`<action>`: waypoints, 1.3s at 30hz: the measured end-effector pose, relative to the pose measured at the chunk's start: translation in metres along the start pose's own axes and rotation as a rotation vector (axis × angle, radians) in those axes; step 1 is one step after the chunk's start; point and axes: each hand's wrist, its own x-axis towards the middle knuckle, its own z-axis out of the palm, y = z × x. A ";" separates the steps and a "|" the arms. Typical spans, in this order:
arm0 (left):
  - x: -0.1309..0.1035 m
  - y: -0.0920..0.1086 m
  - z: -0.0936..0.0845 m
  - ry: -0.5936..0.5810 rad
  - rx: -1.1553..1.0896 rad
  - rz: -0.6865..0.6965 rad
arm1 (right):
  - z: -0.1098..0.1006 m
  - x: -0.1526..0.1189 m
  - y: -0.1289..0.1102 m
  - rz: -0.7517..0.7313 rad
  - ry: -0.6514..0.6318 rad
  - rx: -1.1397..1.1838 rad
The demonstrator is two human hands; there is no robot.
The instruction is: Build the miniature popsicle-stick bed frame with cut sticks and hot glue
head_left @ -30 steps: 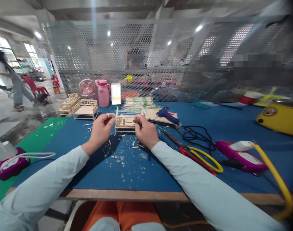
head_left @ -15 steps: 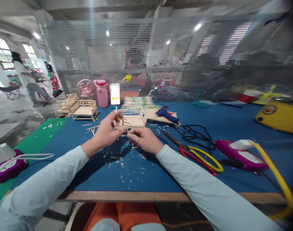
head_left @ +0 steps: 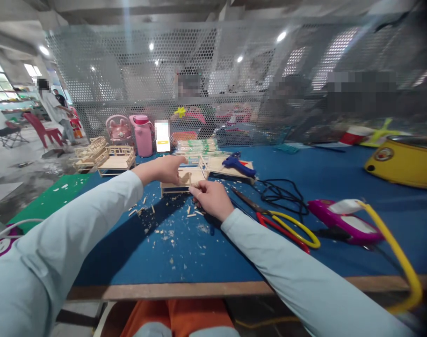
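A small bed-like model [head_left: 196, 175] made of thin wooden sticks stands on the blue table in front of me. My left hand [head_left: 164, 169] reaches over its left side, fingers bent downward; whatever lies between them is hidden. By the model's front right corner, my right hand [head_left: 212, 197] has its thumb and fingers pinched together, and I cannot make out what they hold. Short stick pieces [head_left: 191, 215] and pale crumbs lie below the hands. Behind the model is a bundle of wooden sticks [head_left: 195, 146]. A blue glue gun [head_left: 238, 165] rests on a wooden board to the right.
Scissors [head_left: 293, 229] with red and yellow handles lie right of my hand, near a black cable [head_left: 286, 194]. Further right are a purple power strip [head_left: 346, 222] and a yellow pot [head_left: 402, 164]. Finished-looking stick models [head_left: 115, 159], a pink flask [head_left: 143, 138] and a phone [head_left: 162, 136] stand behind.
My left hand has moved forward over the model and turned its fingers downward. My right hand has shifted slightly right and stays pinched. The view has swung a little, and a background person has moved.
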 end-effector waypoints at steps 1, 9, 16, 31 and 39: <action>-0.003 0.001 -0.002 0.002 0.027 -0.005 | -0.001 0.000 -0.001 -0.019 0.019 -0.024; -0.040 0.002 -0.007 0.568 -0.002 0.027 | 0.003 0.001 -0.003 -0.041 0.007 -0.012; -0.029 0.000 -0.001 0.565 -0.223 -0.007 | 0.012 0.004 -0.002 -0.031 0.035 -0.028; -0.073 0.014 0.074 0.380 -0.543 -0.294 | 0.019 0.008 0.001 0.061 0.016 0.151; -0.075 0.020 0.072 0.338 -0.536 -0.273 | 0.020 0.008 -0.004 0.135 -0.001 0.236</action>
